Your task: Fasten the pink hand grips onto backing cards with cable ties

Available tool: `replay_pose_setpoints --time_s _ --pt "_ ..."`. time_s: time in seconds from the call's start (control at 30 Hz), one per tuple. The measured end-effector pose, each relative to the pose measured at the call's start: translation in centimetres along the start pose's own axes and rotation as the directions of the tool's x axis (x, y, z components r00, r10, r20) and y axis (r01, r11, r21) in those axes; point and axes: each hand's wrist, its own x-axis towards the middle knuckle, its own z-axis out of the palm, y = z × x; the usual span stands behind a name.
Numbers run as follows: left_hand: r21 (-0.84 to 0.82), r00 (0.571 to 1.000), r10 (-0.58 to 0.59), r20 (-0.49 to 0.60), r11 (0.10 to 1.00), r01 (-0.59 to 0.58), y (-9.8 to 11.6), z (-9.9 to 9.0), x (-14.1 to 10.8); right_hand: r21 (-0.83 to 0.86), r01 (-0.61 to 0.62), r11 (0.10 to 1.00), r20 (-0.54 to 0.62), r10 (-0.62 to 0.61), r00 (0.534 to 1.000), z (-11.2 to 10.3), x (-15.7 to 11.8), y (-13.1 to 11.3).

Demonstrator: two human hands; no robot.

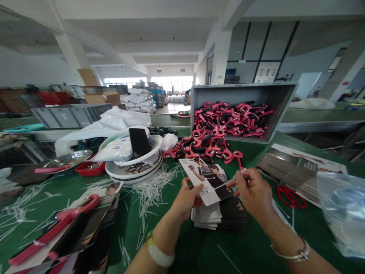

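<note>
My left hand [186, 198] grips a printed cardboard card [203, 182] by its lower left edge, thumb on top, and holds it tilted. Between the fingertips of my right hand [255, 190] is the end of a thin white plastic tie [224, 185]. The tie runs left across to the card's face; whether it passes through a hole there I cannot tell. Just beneath lies a stack of similar cards [221, 217]. Beyond the card, pink and black pliers [211, 146] spill from a tilted grey crate [285, 110].
Loose white ties [155, 182] are scattered at centre left. Carded pliers [65, 228] lie front left. White bowls [137, 171] with metal parts and a phone [139, 141] stand behind. At right are a bundled card stack [285, 171], red scissors [291, 196] and a plastic bag [345, 213].
</note>
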Motion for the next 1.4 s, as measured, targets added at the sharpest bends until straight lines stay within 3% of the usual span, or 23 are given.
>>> replay_pose_setpoints --time_s 0.13,0.23,0.37,0.47,0.53,0.63,0.73,0.8,0.87,0.9,0.93,1.03,1.1,1.17,1.3,1.4 --pt "-0.002 0.999 0.029 0.012 1.000 -0.029 0.0 0.2 -0.2 0.059 -0.034 0.998 0.029 0.033 0.999 0.6 -0.2 -0.1" --pt "-0.032 0.999 0.035 0.023 0.999 -0.034 0.2 0.3 -0.3 0.231 -0.146 0.962 0.073 0.132 0.989 1.9 -0.4 0.8" --pt "-0.187 0.989 -0.041 0.145 0.980 0.068 1.0 -0.1 -0.5 0.523 -0.405 0.750 0.128 0.401 0.907 4.2 -1.0 2.7" --pt "-0.128 0.946 -0.129 0.297 0.976 0.174 1.3 -0.7 -0.5 0.580 -0.494 0.648 0.176 0.493 0.852 5.4 -1.5 3.6" --pt "-0.003 0.941 -0.139 0.309 0.989 0.147 1.0 -1.1 -0.3 0.566 -0.504 0.652 0.205 0.481 0.852 5.6 -1.7 3.7" --pt "0.156 0.970 -0.036 0.241 0.988 -0.002 0.2 -1.3 0.3 0.460 -0.486 0.743 0.281 0.398 0.873 5.3 -1.8 3.6" --pt "0.228 0.978 0.057 0.202 0.968 -0.104 0.0 -1.5 0.8 0.246 -0.347 0.905 0.344 0.253 0.904 4.3 -1.5 3.7" --pt "0.255 0.984 0.052 0.169 0.962 -0.094 0.2 -1.7 0.8 0.076 -0.190 0.979 0.285 0.161 0.945 3.4 -1.2 3.8" --pt "0.262 0.992 0.018 0.128 0.964 -0.052 0.7 -2.0 0.8 -0.106 0.003 0.994 0.172 0.015 0.985 2.5 -1.2 3.5" --pt "0.258 0.994 0.006 0.110 0.966 -0.034 0.9 -2.0 0.7 -0.194 0.123 0.973 0.158 -0.092 0.983 2.1 -1.4 3.3" --pt "0.253 0.995 -0.004 0.097 0.967 -0.021 1.1 -2.1 0.7 -0.267 0.255 0.929 0.189 -0.209 0.960 1.9 -1.7 3.0" --pt "0.249 0.994 -0.039 0.099 0.968 0.014 1.4 -2.2 0.5 -0.340 0.578 0.742 0.386 -0.451 0.805 2.2 -2.8 2.4" --pt "0.230 0.989 -0.052 0.136 0.973 0.019 1.6 -2.3 0.3 -0.351 0.643 0.681 0.386 -0.520 0.762 3.0 -3.3 2.4" --pt "0.194 0.977 -0.031 0.210 0.981 -0.010 1.9 -2.4 0.1 -0.354 0.655 0.667 0.324 -0.569 0.755 3.7 -3.2 2.8" --pt "0.105 0.945 0.084 0.317 0.987 -0.123 2.7 -3.0 -0.2 -0.337 0.638 0.692 0.222 -0.600 0.769 4.0 -1.9 3.2" --pt "0.022 0.932 0.185 0.313 0.979 -0.201 2.6 -2.9 0.1 -0.298 0.613 0.732 0.167 -0.592 0.789 3.5 -1.2 2.9"
